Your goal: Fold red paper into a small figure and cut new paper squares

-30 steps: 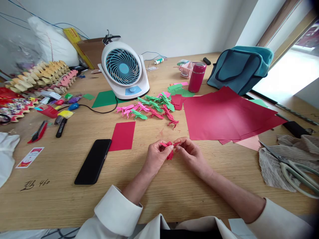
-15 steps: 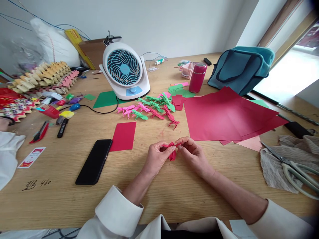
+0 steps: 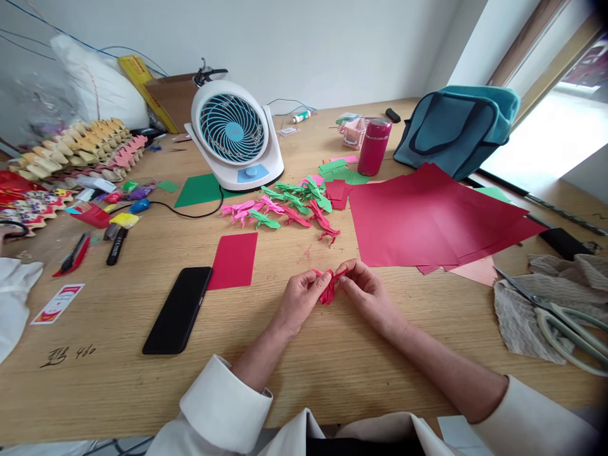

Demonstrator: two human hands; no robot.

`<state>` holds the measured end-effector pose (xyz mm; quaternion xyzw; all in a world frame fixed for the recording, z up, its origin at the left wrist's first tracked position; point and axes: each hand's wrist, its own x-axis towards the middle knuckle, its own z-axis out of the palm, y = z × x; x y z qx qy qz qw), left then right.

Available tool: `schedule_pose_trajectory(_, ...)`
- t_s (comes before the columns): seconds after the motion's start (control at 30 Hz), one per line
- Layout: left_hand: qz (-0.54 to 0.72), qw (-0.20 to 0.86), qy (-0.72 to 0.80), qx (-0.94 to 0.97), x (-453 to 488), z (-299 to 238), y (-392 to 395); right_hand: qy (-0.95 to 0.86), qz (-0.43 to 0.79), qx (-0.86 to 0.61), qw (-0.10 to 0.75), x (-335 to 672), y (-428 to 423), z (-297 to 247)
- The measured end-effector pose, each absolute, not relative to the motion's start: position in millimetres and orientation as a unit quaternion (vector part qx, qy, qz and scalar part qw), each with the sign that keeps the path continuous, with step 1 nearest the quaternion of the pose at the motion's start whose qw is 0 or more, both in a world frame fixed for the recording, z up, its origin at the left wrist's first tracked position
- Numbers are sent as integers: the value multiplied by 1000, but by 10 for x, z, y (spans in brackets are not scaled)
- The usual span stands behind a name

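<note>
Between my two hands is a small red folded-paper figure (image 3: 327,294), held just above the wooden table. My left hand (image 3: 304,296) pinches its left side, thumb on top. The fingers of my right hand (image 3: 363,288) are closed on a thin strip at its right. Parts of the figure are hidden behind my fingertips. Beyond my hands lies a pile of folded-paper figures in green (image 3: 294,197), pink (image 3: 240,210) and red (image 3: 323,221). A red paper rectangle (image 3: 235,259) lies to the left, partly under a black phone (image 3: 178,310).
Large red paper sheets (image 3: 427,221) cover the right side, near scissors (image 3: 555,313) on a crumpled cloth (image 3: 517,316). Behind stand a white fan (image 3: 232,136), a red flask (image 3: 375,149) and a teal bag (image 3: 451,133). A marker (image 3: 116,247) and a cutter (image 3: 73,254) lie left; another person's sleeve (image 3: 16,297) shows there.
The red figure has tilted and its folds sit differently between my fingers. Both hands remain in nearly the same place. The whole view has shifted slightly.
</note>
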<state>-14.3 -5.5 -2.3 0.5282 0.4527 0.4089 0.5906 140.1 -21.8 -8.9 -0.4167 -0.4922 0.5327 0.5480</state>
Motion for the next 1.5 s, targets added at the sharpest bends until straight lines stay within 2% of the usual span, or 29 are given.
schedule_pose_trajectory(0.17, 421, 556, 436, 569, -148, -34, -64, -505, 527, -391, 561, 1398, -234, -76)
schedule_pose_trajectory(0.3, 459, 411, 454, 644, -176, 116, -105, -568, 454, -381, 570, 1424, -258, -78)
schedule_pose_trajectory(0.4, 463, 316, 420, 714, -219, 228, -118, -621, 388, -373, 570, 1451, -273, -85)
schedule_pose_trajectory(0.6, 456, 110, 356, 808, -315, 210, -84, -675, 330, -349, 560, 1485, -284, -65)
schedule_pose_trajectory(0.73, 457, 27, 305, 835, -346, 169, -65, -694, 302, -341, 558, 1494, -284, -48)
schedule_pose_trajectory(1.33, 457, -2, 309, 834, -368, 184, -88, -725, 253, -331, 548, 1511, -306, -13)
schedule_pose_trajectory(1.5, 436, 94, 331, 832, -292, 185, -66, -709, 273, -358, 543, 1492, -296, -24)
